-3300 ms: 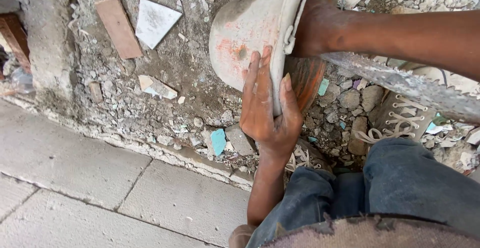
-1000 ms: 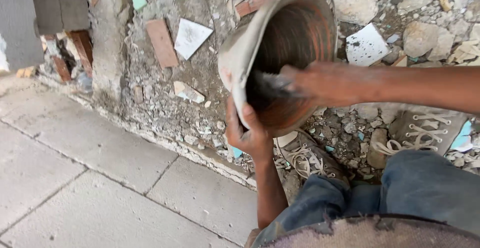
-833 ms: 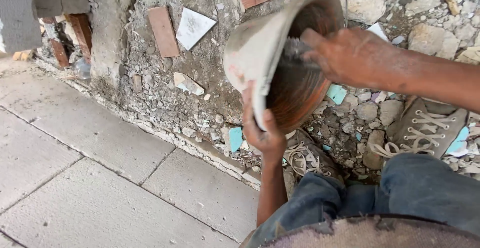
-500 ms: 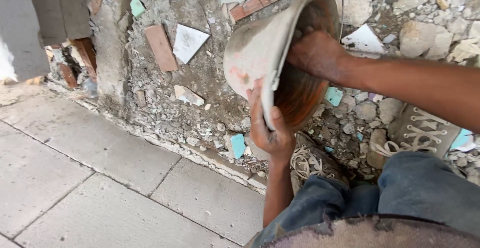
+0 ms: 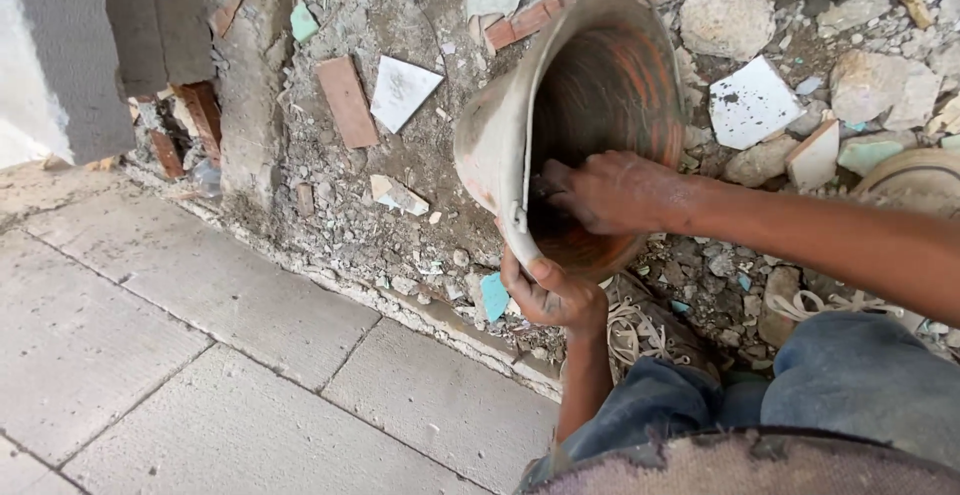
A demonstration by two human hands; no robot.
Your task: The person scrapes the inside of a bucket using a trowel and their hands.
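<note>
A cement-crusted orange bucket (image 5: 560, 105) is tipped on its side with its mouth toward me, over rubble. My left hand (image 5: 548, 293) grips the bucket's lower rim from underneath. My right hand (image 5: 612, 191) reaches inside the mouth, fingers curled against the lower inner wall; whether it holds anything there is hidden. My jeans-clad knees (image 5: 800, 395) and laced shoes (image 5: 650, 330) are just below the bucket.
Rubble of stones, brick pieces (image 5: 346, 101) and broken white tiles (image 5: 402, 92) (image 5: 750, 103) covers the ground behind the bucket. A concrete post (image 5: 245, 75) stands at left. Grey paving slabs (image 5: 200, 355) lie in front, bounded by a rough kerb edge (image 5: 420, 305).
The bucket has turned so its orange inside faces me more. My right hand has moved from the upper rim down into the lower inner wall. My left hand stays under the rim.
</note>
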